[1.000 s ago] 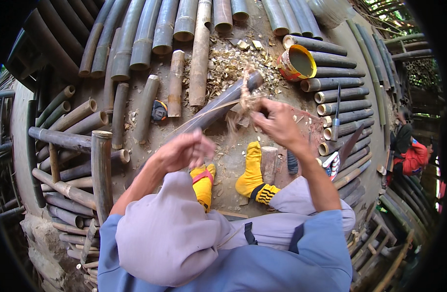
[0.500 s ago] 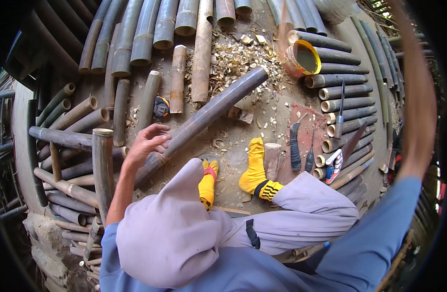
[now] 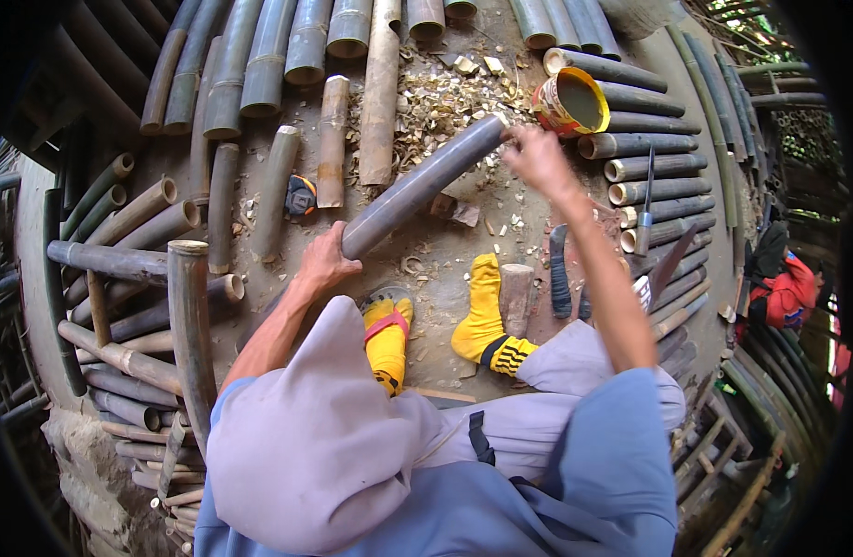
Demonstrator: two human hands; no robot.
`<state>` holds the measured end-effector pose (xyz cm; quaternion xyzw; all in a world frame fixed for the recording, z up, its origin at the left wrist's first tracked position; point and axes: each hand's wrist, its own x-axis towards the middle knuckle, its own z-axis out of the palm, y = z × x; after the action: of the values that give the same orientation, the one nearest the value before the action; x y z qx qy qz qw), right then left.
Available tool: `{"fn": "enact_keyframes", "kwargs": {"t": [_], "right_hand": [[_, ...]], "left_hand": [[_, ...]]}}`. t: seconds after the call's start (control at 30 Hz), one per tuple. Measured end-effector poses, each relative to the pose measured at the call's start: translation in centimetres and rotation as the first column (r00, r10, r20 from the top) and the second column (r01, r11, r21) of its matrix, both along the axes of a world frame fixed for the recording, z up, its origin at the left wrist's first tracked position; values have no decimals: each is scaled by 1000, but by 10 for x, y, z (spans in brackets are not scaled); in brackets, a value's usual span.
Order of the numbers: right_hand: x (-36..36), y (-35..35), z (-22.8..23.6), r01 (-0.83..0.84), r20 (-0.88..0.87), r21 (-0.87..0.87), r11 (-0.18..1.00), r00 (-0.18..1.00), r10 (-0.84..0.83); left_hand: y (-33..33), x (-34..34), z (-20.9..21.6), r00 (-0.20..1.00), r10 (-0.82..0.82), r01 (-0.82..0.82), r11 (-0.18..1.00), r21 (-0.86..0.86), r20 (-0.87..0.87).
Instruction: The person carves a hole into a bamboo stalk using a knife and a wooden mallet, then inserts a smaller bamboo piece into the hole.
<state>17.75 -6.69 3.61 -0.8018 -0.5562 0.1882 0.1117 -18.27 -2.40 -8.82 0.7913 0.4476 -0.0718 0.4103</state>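
Observation:
A dark bamboo pole (image 3: 426, 190) slants across the ground in front of me, its cut end pointing up and to the right. My left hand (image 3: 328, 260) is closed around its lower part. Beside the upper end is my right hand (image 3: 541, 160), its fingers curled but smeared by motion; whether they touch the pole does not show clearly. Underneath the pole's middle lies a short wooden block (image 3: 454, 210). A tape measure (image 3: 301, 195) rests on the ground to the left of the pole.
A yellow-rimmed bucket (image 3: 549, 100) of dark liquid stands past my right hand. Bamboo lengths (image 3: 657, 169) line the right, with a knife (image 3: 645, 209) and a wide blade (image 3: 677, 255) on them. Wood chips (image 3: 445, 116) litter the ground. An upright bamboo post (image 3: 192, 334) stands at left.
My right arm has swung in from the far right to the pole's upper end. The left hand, open above the pole before, has come down and closed on it.

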Motion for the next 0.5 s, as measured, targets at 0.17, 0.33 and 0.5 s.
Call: {"fn": "enact_keyframes", "kwargs": {"t": [0.17, 0.33, 0.5], "right_hand": [[-86, -85, -98, 7, 86, -50, 999, 996, -3], [-113, -68, -50, -117, 227, 420, 900, 974, 21], [-92, -37, -13, -332, 375, 172, 927, 893, 251]], "left_hand": [[10, 12, 32, 994, 3, 10, 993, -120, 105], [36, 24, 96, 988, -156, 156, 971, -180, 15], [62, 49, 171, 904, -412, 414, 910, -12, -113]]}}
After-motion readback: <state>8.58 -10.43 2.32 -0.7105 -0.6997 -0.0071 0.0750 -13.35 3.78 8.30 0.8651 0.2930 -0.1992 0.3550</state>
